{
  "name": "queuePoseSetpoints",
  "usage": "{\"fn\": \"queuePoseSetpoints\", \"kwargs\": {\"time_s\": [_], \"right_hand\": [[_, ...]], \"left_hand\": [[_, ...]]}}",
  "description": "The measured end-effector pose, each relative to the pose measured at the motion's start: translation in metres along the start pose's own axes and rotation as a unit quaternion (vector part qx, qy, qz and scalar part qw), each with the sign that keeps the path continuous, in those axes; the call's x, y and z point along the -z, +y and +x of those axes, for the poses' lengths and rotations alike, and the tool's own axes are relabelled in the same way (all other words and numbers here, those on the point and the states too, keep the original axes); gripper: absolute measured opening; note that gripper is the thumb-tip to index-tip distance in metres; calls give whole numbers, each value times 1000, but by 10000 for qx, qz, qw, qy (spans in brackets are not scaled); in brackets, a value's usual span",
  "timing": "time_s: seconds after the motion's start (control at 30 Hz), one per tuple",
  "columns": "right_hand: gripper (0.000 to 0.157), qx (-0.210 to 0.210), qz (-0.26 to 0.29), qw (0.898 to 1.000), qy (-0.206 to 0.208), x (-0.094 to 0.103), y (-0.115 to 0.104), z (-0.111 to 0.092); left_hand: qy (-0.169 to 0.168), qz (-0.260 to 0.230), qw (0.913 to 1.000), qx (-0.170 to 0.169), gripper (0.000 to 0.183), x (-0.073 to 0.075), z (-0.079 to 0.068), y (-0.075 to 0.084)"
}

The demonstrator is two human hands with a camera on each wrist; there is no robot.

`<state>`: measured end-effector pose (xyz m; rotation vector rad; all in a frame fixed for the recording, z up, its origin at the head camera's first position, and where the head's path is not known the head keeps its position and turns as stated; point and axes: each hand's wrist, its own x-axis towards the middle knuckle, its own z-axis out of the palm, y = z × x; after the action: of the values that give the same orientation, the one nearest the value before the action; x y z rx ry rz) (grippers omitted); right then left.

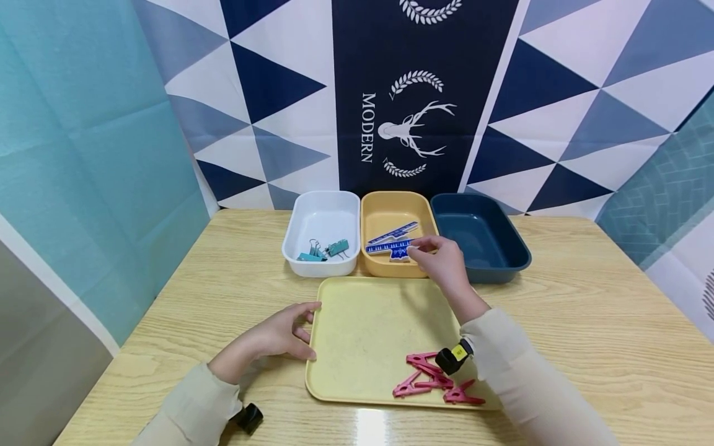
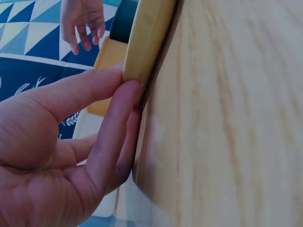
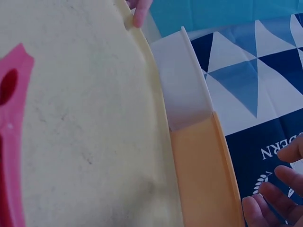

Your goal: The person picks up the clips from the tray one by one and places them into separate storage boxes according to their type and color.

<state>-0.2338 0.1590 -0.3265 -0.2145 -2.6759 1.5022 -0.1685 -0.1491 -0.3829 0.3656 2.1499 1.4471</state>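
Note:
My left hand (image 1: pixel 284 331) rests against the left rim of a pale yellow tray (image 1: pixel 379 334), thumb and fingers spread along its edge. In the left wrist view, its fingertips touch the outer wall of the tray rim (image 2: pixel 147 42). My right hand (image 1: pixel 443 260) is over the front right of the yellow-orange bin (image 1: pixel 390 269), fingers loosely bent, with nothing visible between them. Close to its fingertips lie blue-and-white clips (image 1: pixel 390 246) with a piano-key pattern, inside that bin. Several pink clothespins (image 1: pixel 432 379) lie at the tray's front right.
Left of the yellow-orange bin stands a white bin (image 1: pixel 323 269) with several teal binder clips (image 1: pixel 336 248). On its right is a dark blue bin (image 1: pixel 499 275). All three line up behind the tray on the wooden table (image 1: pixel 586 310), with a patterned cloth (image 1: pixel 295 80) behind.

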Motion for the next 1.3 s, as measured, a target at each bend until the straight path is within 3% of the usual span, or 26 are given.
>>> {"fn": "queuePoseSetpoints", "kwargs": {"time_s": [0.6,0.93,1.3], "right_hand": [[31,-61,42,9998,-206,3,13,-16],[29,145,146,9996,-168,5,19,-23],[25,105,4,9992,-379,11,19,-33]], "left_hand": [[-9,-2,10000,-20,91,0,-1,0],[-12,-36,10000,-11,92,-1,-1,0],[29,28,10000,-23,92,-1,-1,-1]]}}
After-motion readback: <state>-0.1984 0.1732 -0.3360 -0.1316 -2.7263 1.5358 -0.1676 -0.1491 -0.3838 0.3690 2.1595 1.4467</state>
